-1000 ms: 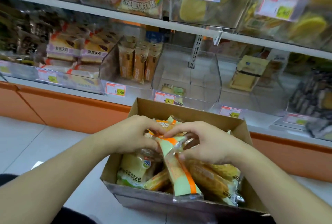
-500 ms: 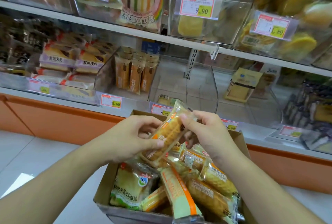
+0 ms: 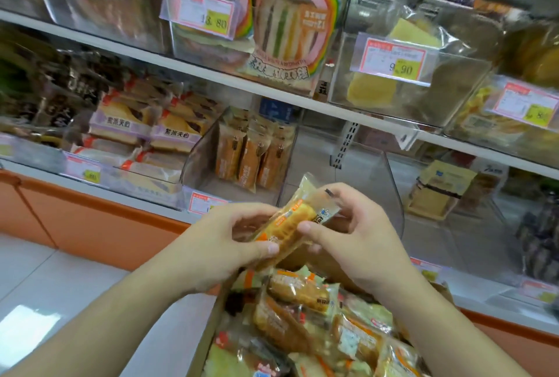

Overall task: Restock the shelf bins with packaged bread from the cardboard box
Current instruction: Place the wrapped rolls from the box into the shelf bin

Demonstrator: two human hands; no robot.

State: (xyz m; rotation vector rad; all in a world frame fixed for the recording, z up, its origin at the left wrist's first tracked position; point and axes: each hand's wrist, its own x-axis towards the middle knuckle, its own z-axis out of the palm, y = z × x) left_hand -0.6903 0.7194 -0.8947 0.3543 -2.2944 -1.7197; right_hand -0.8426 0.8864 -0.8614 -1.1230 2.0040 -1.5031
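Note:
Both hands hold one clear-wrapped golden bread packet [image 3: 298,219] above the cardboard box [image 3: 208,337]. My left hand [image 3: 223,243] grips its lower end, thumb on top. My right hand [image 3: 348,225] pinches the upper end, thumb on the front. The box at the bottom centre holds several more wrapped breads [image 3: 302,316]. Straight behind the packet stands a clear shelf bin [image 3: 378,189] that looks nearly bare; the bin to its left [image 3: 251,159] has three upright brown packets.
The lower shelf also carries bins of purple-labelled cake slices [image 3: 145,134] at left and a yellow box [image 3: 438,189] at right. The upper shelf [image 3: 272,92] holds rainbow sandwiches and yellow cakes behind price tags. Orange shelf base and white floor [image 3: 45,286] lie at left.
Both hands lifted a bread packet out of the box and raised it toward the lower shelf bins. The camera has tilted up and closer to the shelves.

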